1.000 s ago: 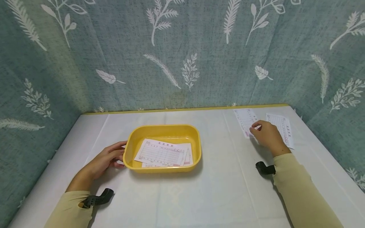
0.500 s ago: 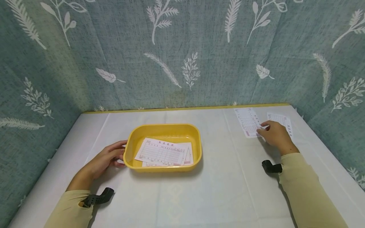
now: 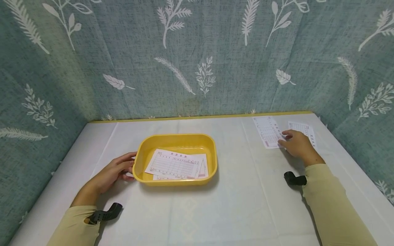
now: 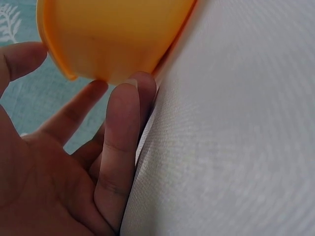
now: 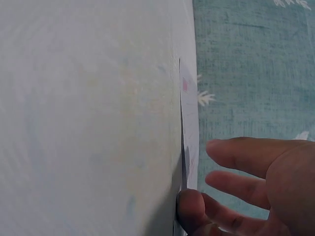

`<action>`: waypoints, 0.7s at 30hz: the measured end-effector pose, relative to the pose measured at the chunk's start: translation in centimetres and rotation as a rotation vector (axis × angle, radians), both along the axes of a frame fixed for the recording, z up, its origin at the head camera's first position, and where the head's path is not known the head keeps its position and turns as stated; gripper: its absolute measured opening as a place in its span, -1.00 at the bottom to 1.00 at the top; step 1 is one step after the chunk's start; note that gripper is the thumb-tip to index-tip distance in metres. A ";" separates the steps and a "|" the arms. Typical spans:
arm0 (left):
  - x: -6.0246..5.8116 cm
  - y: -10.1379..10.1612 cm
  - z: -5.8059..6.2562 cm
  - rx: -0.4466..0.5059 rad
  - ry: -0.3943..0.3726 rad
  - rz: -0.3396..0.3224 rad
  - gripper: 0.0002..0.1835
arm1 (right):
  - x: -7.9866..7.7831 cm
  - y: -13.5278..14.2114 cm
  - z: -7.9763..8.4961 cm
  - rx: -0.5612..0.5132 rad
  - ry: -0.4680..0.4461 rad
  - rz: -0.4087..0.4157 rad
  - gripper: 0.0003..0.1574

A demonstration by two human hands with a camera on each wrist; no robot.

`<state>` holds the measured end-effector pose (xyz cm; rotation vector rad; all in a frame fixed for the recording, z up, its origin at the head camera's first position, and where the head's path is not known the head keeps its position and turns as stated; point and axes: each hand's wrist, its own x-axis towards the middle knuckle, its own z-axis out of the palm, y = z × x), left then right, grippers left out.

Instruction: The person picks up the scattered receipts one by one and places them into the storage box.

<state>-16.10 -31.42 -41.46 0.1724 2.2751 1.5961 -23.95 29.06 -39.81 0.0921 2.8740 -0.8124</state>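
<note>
A yellow plastic tray [image 3: 175,182] sits on the white-covered table, with several printed receipt slips [image 3: 173,165] lying overlapped inside it. My left hand [image 3: 112,174] rests against the tray's left end; in the left wrist view its fingertips [image 4: 98,88] touch the yellow wall, fingers loosely spread. At the far right lie two more receipt slips. My right hand [image 3: 297,145] is between them, its fingers at the right edge of the nearer slip [image 3: 267,131]. In the right wrist view one fingertip [image 5: 191,204] meets the slip's edge, and the fingers stand apart. The other slip [image 3: 303,129] is partly covered by this hand.
Green leaf-patterned cloth [image 3: 184,68] hangs behind and at both sides of the table [image 3: 197,215]. A yellow strip [image 3: 197,118] runs along the back edge. Black wrist mounts [image 3: 106,212] are on both forearms.
My right hand has shifted right, from over the nearer slip to its right edge, covering more of the farther slip. The left hand and the tray have stayed in place.
</note>
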 end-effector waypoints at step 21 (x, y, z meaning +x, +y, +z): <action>0.3 -0.2 0.1 0.011 0.003 -0.035 -0.37 | -1.2 0.7 -0.9 -0.004 -0.033 0.035 -0.11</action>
